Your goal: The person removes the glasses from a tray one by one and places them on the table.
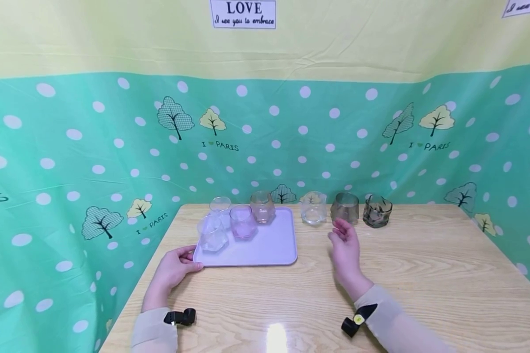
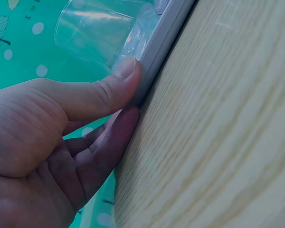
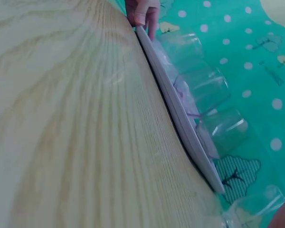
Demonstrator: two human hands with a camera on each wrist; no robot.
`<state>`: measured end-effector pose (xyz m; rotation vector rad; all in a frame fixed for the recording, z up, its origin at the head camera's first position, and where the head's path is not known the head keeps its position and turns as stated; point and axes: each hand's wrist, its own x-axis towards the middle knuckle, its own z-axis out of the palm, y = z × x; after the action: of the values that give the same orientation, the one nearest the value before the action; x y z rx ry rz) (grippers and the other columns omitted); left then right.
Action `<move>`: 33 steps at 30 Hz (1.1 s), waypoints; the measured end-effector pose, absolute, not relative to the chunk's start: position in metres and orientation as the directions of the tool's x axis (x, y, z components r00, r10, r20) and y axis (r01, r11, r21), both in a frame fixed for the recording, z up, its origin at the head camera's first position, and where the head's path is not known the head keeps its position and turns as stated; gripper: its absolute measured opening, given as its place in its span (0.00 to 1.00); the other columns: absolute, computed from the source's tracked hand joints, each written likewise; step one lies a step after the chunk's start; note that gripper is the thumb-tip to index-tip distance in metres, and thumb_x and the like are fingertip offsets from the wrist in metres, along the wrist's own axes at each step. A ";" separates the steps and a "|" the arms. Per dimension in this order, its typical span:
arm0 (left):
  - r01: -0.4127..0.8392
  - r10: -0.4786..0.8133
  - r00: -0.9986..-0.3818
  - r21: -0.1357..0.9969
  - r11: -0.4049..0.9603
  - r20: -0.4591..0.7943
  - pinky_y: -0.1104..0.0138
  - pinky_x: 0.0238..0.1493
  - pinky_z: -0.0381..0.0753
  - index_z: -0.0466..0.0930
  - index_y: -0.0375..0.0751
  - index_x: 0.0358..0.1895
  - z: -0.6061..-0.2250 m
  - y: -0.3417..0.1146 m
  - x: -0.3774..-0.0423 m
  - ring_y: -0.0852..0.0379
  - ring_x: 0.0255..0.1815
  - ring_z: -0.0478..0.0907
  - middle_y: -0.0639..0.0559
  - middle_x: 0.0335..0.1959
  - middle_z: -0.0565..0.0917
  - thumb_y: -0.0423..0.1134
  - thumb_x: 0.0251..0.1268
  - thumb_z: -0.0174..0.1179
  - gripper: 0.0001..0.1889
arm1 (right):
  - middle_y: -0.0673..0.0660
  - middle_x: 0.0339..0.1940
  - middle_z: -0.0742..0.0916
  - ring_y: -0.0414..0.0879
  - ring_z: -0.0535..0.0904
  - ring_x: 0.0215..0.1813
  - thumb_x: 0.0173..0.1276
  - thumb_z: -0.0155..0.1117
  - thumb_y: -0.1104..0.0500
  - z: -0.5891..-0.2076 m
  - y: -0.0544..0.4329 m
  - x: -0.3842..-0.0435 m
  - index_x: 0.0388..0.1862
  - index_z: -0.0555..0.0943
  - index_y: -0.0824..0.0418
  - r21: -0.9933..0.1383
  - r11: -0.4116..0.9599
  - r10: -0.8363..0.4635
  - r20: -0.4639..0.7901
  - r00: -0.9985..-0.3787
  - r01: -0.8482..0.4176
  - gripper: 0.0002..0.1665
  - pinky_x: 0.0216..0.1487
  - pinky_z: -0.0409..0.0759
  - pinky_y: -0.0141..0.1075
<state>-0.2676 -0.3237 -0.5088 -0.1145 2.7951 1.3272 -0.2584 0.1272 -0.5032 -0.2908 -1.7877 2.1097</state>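
A pale lilac tray (image 1: 265, 247) lies on the table, and my left hand (image 1: 172, 268) pinches its near left corner. In the left wrist view the thumb (image 2: 126, 71) presses on the rim, with fingertips below it. On the tray stand a clear glass (image 1: 213, 238), another clear glass (image 1: 221, 203) behind it, a pink glass (image 1: 243, 226) and a brownish glass (image 1: 262, 208). My right hand (image 1: 346, 250) is in front of a smoky grey glass (image 1: 345, 203), its fingers loosely bent and holding nothing; its fingertips overlap the glass's lower part in the head view.
Right of the tray stands a clear glass (image 1: 313, 211). A dark patterned glass (image 1: 377, 212) is just right of the smoky one. Behind the wooden table (image 1: 256, 299) hangs a green dotted curtain (image 1: 291, 137), close to the row of glasses.
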 end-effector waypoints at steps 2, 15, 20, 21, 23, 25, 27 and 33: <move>-0.085 -0.046 -0.996 0.770 0.632 -0.072 0.64 0.46 0.78 0.77 0.30 0.72 -0.509 -0.323 -0.268 0.52 0.41 0.81 0.43 0.46 0.84 0.35 0.59 0.80 0.37 | 0.66 0.73 0.74 0.58 0.68 0.71 0.78 0.54 0.72 -0.502 0.117 -0.260 0.77 0.66 0.69 -0.984 -0.105 0.348 0.100 -0.932 -0.144 0.29 0.64 0.71 0.31; -0.068 -0.036 -0.998 0.768 0.637 -0.058 0.63 0.46 0.78 0.78 0.29 0.70 -0.507 -0.316 -0.273 0.52 0.41 0.81 0.43 0.45 0.85 0.36 0.59 0.81 0.36 | 0.67 0.72 0.79 0.64 0.76 0.70 0.72 0.68 0.67 -0.500 0.054 -0.276 0.76 0.72 0.64 -0.989 0.073 0.089 0.132 -0.987 -0.126 0.34 0.71 0.74 0.54; -0.071 -0.035 -0.997 0.770 0.634 -0.063 0.62 0.46 0.79 0.78 0.28 0.71 -0.512 -0.317 -0.272 0.52 0.41 0.81 0.45 0.45 0.84 0.36 0.58 0.81 0.37 | 0.62 0.73 0.80 0.62 0.77 0.69 0.69 0.75 0.63 -0.504 0.029 -0.287 0.77 0.73 0.62 -0.964 0.189 -0.027 0.187 -0.982 -0.188 0.39 0.68 0.77 0.55; -0.076 -0.038 -0.997 0.771 0.633 -0.067 0.63 0.45 0.79 0.78 0.28 0.71 -0.513 -0.318 -0.271 0.53 0.41 0.81 0.45 0.45 0.84 0.36 0.58 0.81 0.37 | 0.61 0.72 0.80 0.62 0.78 0.69 0.68 0.77 0.62 -0.505 0.023 -0.290 0.77 0.73 0.61 -0.956 0.208 -0.045 0.200 -0.979 -0.205 0.40 0.67 0.78 0.55; -0.078 -0.039 -0.997 0.770 0.634 -0.069 0.63 0.44 0.79 0.78 0.28 0.70 -0.515 -0.319 -0.270 0.53 0.40 0.81 0.45 0.44 0.85 0.35 0.58 0.81 0.37 | 0.60 0.73 0.80 0.62 0.78 0.68 0.67 0.78 0.61 -0.507 0.013 -0.294 0.77 0.73 0.61 -0.944 0.237 -0.068 0.218 -0.973 -0.229 0.41 0.66 0.79 0.54; -0.075 -0.039 -0.997 0.772 0.631 -0.065 0.63 0.44 0.79 0.78 0.28 0.70 -0.515 -0.320 -0.269 0.53 0.40 0.81 0.45 0.44 0.85 0.35 0.57 0.82 0.37 | 0.59 0.72 0.80 0.61 0.79 0.68 0.66 0.79 0.61 -0.507 0.004 -0.298 0.77 0.74 0.60 -0.940 0.247 -0.073 0.224 -0.972 -0.235 0.41 0.66 0.79 0.54; -0.068 -0.037 -0.998 0.773 0.631 -0.058 0.62 0.44 0.79 0.78 0.27 0.70 -0.515 -0.320 -0.269 0.53 0.40 0.81 0.45 0.44 0.85 0.35 0.57 0.82 0.37 | 0.59 0.72 0.81 0.61 0.79 0.68 0.66 0.80 0.61 -0.507 -0.005 -0.302 0.76 0.74 0.60 -0.940 0.246 -0.063 0.226 -0.972 -0.235 0.41 0.66 0.79 0.54; -0.068 -0.038 -0.998 0.760 0.647 -0.057 0.62 0.45 0.79 0.78 0.28 0.70 -0.511 -0.323 -0.267 0.53 0.41 0.81 0.45 0.45 0.85 0.36 0.58 0.81 0.37 | 0.56 0.73 0.81 0.57 0.78 0.69 0.66 0.81 0.56 -0.501 -0.028 -0.312 0.78 0.73 0.58 -0.935 0.275 -0.008 0.231 -0.973 -0.224 0.44 0.68 0.77 0.52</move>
<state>-0.2674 -0.3231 -0.5106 -0.0902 2.8183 1.3025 -0.3124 -0.0283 -0.5011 0.2173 -2.3578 1.7763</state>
